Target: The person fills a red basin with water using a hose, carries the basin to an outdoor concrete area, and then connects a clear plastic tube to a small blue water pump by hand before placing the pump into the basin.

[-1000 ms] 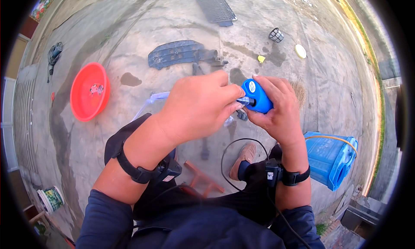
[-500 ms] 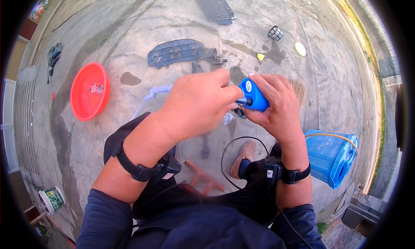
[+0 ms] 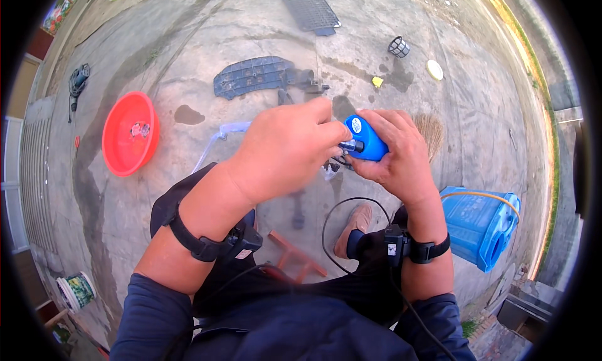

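Observation:
My right hand (image 3: 398,148) grips a small rounded blue plastic piece (image 3: 370,149) with a pale oval sticker and a dark collar facing left. My left hand (image 3: 285,146) pinches a short shiny cylindrical fitting (image 3: 347,146) set against that dark collar; its far end is hidden by my fingers. Both hands are close together above the floor in front of my knees. A clear hose (image 3: 219,135) shows to the left of my left hand, partly covered by it. Small dark and clear pieces (image 3: 330,170) lie below the hands, too covered to name.
A red basin (image 3: 132,134) stands at left. On the right a blue tank (image 3: 478,223) with a tan strap lies beside my leg. Ahead are black plastic panels (image 3: 254,76), a strainer basket (image 3: 399,46), a pale lid (image 3: 434,69) and broom bristles (image 3: 430,135). A reddish frame (image 3: 293,257) sits between my feet.
The blue piece and my right hand have shifted slightly left and tilted a little. My left hand keeps its pinch on the fitting, almost in the same place.

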Available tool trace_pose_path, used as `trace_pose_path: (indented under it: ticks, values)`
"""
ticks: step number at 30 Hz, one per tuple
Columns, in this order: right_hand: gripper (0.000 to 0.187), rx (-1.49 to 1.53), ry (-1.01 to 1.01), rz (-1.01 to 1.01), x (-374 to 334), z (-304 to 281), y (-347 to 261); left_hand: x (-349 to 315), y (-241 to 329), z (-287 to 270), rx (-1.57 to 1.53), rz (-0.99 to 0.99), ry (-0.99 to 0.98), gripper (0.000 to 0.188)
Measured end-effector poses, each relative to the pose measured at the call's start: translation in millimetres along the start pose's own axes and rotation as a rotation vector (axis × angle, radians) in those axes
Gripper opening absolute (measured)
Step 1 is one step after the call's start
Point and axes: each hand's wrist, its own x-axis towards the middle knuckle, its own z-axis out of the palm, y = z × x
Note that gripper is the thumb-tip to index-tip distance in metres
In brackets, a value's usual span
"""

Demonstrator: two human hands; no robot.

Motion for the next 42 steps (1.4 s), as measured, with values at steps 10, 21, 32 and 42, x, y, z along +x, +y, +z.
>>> trace_pose_path:
  ticks: [10,21,32,42]
  values:
    - [0.051,-0.047,-0.008,-0.045,-1,0,-1,-1,4,-2,0.009,-0.057,-0.093,0.019]
    - [0.049,-0.129,-0.053,-0.026,-3,3,-4,-3,6,0,0.021,-0.098,-0.119,0.018]
    - [0.047,-0.086,-0.041,0.023,-6,4,-6,-6,10,6,-0.004,-0.153,-0.115,0.02]
    - [0.057,0.034,-0.152,0.073,-10,5,-5,-7,10,14,0.004,-0.107,-0.111,0.022]
